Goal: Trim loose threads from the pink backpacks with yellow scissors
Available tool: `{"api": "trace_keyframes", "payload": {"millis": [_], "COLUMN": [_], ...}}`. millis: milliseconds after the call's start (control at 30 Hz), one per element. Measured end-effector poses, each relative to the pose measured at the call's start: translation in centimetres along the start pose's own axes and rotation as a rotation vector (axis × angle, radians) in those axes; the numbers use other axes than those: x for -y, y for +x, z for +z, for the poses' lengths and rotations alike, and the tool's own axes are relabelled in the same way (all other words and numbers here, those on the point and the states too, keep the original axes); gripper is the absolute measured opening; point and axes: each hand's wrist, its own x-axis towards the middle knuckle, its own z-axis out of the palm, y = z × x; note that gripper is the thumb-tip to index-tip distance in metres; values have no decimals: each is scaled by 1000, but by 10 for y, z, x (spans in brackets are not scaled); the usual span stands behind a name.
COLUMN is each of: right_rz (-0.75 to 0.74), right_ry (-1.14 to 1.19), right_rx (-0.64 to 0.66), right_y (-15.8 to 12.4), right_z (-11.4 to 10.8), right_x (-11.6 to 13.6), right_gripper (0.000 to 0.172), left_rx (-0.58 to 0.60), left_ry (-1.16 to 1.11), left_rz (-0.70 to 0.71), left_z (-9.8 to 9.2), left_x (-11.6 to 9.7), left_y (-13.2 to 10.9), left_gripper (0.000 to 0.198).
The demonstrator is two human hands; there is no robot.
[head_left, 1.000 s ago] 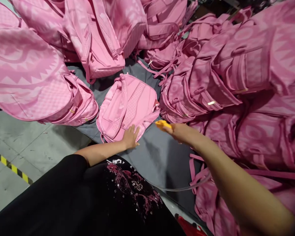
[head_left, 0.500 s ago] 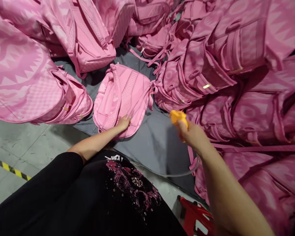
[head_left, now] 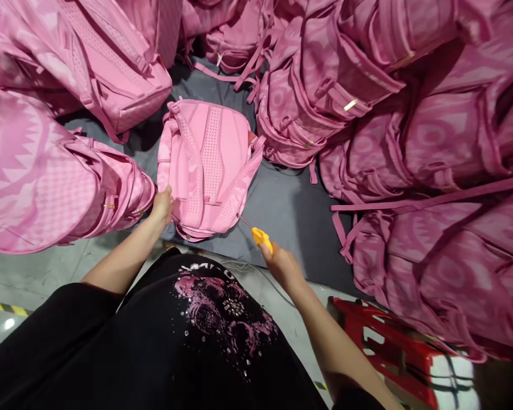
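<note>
A small pink backpack lies on grey cloth with its perforated back panel and shoulder straps facing up. Its lower left edge is gripped by my left hand, though the fingertips are partly hidden. My right hand is closed around a yellow air blow gun. The gun's thin nozzle points up and left, its tip at the bag's lower right edge; whether it touches the fabric I cannot tell.
Pink backpacks crowd the left, back and right, including a large one at the left. Grey cloth shows between them. A pale hose hangs below the table edge. A red crate is at the lower right.
My left hand has gone from the bag's lower front to its left edge. My right hand has brought the air blow gun left and down to the bag. The backpack has turned slightly.
</note>
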Motion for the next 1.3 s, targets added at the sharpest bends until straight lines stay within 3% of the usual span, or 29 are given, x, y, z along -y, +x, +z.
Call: {"api": "trace_keyframes", "payload": {"millis": [100,200,333,400,500,733,867,1033,1300], "right_rz": [22,-1,-33,-35,-9,-25,-106,-246,-337], "right_ry": [-77,-116,-66,-37,-15,-5,20,37,-51], "right_rx": [-139,-232,-240,-234,-184,-103,-64,-33,-9], "right_y": [5,13,27,34,41,45,44,49,65], "right_z": [38,67,92,98,101,98,98,94,83], "right_x": [27,42,51,55,59,52,40,30,26], "right_gripper": [46,48,47,46,42,41,37,35,34], "left_rx": [-9,23,95,76,28,77,85,68,192], "left_ry": [18,19,43,47,35,-56,-117,-267,-332], "left_rz": [-262,-374,-500,-497,-448,-440,-389,-235,-306], "left_z": [-11,-14,-12,-6,0,-5,-8,-6,-8], "left_x": [-8,-10,-14,-13,-5,4,8,26,35], "left_y": [12,17,22,25,25,13,6,6,15], "left_gripper": [30,36,54,63,63,58,54,33,24]}}
